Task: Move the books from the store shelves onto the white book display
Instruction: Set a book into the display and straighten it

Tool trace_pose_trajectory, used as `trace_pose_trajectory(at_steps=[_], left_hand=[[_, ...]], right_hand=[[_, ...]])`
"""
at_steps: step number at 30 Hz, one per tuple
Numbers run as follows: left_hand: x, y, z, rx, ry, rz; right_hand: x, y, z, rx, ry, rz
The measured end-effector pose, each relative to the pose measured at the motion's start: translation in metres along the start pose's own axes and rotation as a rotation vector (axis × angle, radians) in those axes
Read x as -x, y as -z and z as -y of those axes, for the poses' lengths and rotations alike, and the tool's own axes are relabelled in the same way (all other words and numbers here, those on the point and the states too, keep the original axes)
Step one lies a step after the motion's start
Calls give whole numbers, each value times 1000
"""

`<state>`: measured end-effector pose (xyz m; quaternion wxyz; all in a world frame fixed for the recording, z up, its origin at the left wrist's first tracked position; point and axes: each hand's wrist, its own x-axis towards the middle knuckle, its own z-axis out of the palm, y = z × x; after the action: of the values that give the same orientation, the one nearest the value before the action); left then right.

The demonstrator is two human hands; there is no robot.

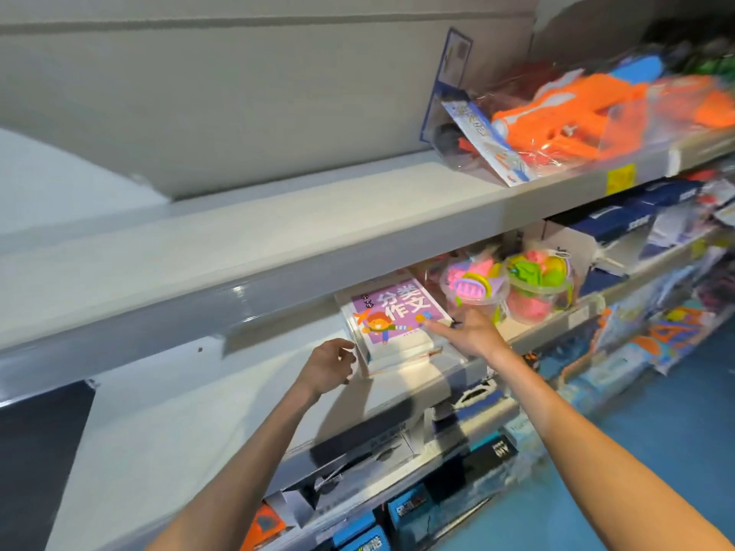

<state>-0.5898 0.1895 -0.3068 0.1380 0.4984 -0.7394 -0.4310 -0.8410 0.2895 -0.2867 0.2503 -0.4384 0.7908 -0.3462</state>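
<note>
Reaching in from below: left hand loosely curled at the near-left corner of the purple book, grip on it impossible to tell; right hand with fingers straight, flat on the cover's right edge. Book lying flat atop a small stack on the middle shelf. Likely to slide off unevenly or knock the toy buckets, full of bright plastic moulds, just beyond.

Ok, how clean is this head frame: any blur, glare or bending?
Head view: the orange toy and the right edge are smeared by motion blur; the purple book stays readable; a small glare spot sits on the shelf edge; wide-angle bending curves the shelves.
</note>
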Motion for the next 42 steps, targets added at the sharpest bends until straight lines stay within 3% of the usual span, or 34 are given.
trace_pose_trajectory(at_steps=[7, 19, 23, 26, 28, 30, 33, 42], left_hand=[[-1, -9, -13, 272, 40, 65], [-23, -12, 2, 471, 136, -33], [-5, 0, -2, 412, 169, 143], [16, 10, 9, 444, 212, 401], [22, 8, 20, 518, 253, 461], [21, 1, 28, 660, 282, 384], [29, -8, 31, 741, 248, 172], [103, -1, 72, 777, 92, 108]], right_hand=[[6, -8, 12, -16, -22, 55], [18, -29, 8, 250, 18, 47], [34, -30, 12, 235, -25, 71], [48, -31, 3, 76, -37, 89], [57, -29, 1, -103, -63, 97], [65, -32, 2, -272, -111, 158], [70, -46, -2, -282, -141, 273], [100, -115, -27, -620, -82, 347]])
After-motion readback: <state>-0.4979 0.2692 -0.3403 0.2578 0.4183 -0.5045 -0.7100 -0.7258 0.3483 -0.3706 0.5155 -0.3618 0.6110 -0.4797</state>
